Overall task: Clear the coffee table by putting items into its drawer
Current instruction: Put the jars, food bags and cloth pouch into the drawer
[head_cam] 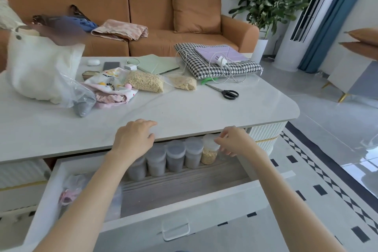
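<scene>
Marble table edge [184,135] overhangs open drawer [184,188]; both hands there.

Two bare forearms reach out from the bottom of the frame, no sleeves, watch, rings or bracelets visible on the left hand [134,139] or the right hand [237,142], fingernails short and unpainted.

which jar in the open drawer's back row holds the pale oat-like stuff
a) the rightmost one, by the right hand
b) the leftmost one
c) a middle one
a: in the drawer, the oat-filled jar stands at the right end of the row, beside the right hand; the other jars look grey.
</scene>
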{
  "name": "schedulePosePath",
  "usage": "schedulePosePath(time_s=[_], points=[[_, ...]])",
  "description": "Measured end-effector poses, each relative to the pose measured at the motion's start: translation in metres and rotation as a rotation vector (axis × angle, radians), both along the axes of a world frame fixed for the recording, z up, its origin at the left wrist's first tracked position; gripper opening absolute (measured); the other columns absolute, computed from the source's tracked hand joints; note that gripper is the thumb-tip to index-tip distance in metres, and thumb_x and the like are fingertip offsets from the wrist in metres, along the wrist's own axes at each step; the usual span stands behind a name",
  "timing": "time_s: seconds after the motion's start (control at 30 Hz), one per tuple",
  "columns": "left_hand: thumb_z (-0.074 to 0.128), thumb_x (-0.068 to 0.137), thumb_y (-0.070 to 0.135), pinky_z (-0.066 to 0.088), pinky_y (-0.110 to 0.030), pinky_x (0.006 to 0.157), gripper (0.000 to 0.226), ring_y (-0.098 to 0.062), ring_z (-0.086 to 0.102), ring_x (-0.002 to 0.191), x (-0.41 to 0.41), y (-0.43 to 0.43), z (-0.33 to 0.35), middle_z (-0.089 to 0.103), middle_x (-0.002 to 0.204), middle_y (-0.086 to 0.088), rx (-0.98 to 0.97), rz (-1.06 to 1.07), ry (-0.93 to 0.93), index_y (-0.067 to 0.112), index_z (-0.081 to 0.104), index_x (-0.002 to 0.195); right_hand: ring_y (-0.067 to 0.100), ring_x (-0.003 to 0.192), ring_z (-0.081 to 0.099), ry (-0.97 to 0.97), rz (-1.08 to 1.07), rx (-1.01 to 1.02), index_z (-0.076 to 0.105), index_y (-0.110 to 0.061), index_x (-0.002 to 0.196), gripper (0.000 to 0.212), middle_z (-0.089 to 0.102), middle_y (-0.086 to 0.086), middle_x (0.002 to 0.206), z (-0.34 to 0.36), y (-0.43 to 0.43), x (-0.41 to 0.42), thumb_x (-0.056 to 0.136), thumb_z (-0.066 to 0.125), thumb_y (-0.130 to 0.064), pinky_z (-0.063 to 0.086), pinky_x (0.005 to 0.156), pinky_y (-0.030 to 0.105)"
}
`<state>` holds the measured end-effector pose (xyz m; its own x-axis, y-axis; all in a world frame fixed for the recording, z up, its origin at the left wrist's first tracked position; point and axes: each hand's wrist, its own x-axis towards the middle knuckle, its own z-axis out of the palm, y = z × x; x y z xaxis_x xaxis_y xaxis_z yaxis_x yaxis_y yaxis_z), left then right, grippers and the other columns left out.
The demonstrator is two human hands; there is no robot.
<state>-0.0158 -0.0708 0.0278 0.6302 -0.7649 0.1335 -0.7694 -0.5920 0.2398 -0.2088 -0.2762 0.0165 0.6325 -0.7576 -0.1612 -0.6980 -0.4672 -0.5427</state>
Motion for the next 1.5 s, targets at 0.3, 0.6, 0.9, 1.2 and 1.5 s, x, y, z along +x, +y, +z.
schedulePosePath(time_s=[0.3,0.6,0.9,1.2,1.5], points=[[0.048,0.095,0.027,0.041,-0.035,0.093,0.042,-0.023,0.051,0.122,0.038,0.015,0.014,0.055,0.136,0.003,-0.124,0.112,0.036,0.032,0.050,0.136,0.014,0.080,0.058,-0.288,0.122,-0.136,0.061,-0.021,0.109,0.020,0.067,-0.004,0.103,0.025,0.009,0.094,0.089,0.060,-0.025,0.044,0.069,0.027],[0.052,0.094,0.024,0.043,-0.033,0.093,0.040,-0.017,0.049,0.124,0.093,0.031,0.011,0.056,0.135,0.010,-0.227,0.160,0.100,0.032,0.053,0.133,0.028,0.122,0.046,-0.185,0.359,-0.329,0.048,-0.018,0.132,0.043,0.050,0.010,0.131,0.021,0.020,0.246,0.090,0.056,-0.017,0.044,0.094,0.039],[0.055,0.093,0.023,0.046,-0.033,0.091,0.038,-0.016,0.054,0.115,0.134,0.040,0.005,0.059,0.126,0.009,-0.311,0.146,0.200,0.033,0.055,0.130,0.030,0.132,0.038,0.041,0.377,-0.509,0.040,-0.009,0.139,0.055,0.041,0.011,0.143,0.014,0.012,0.348,0.086,0.052,-0.003,0.038,0.105,0.040],[0.052,0.094,0.025,0.045,-0.032,0.092,0.039,-0.014,0.053,0.118,0.147,0.035,-0.015,0.057,0.131,0.009,-0.252,0.157,0.219,0.034,0.052,0.132,0.041,0.134,0.033,0.228,0.190,-0.759,0.021,-0.002,0.145,0.061,0.032,0.027,0.147,-0.011,-0.007,0.378,0.093,0.050,-0.011,0.035,0.108,0.045],[0.053,0.093,0.025,0.046,-0.035,0.095,0.039,-0.016,0.054,0.116,0.146,0.017,-0.019,0.056,0.130,0.008,-0.279,0.132,0.257,0.034,0.053,0.131,0.034,0.102,0.061,-0.061,0.107,-0.705,0.050,-0.007,0.115,0.026,0.063,0.013,0.110,0.010,-0.018,0.368,0.092,0.042,0.003,0.039,0.069,0.036]])
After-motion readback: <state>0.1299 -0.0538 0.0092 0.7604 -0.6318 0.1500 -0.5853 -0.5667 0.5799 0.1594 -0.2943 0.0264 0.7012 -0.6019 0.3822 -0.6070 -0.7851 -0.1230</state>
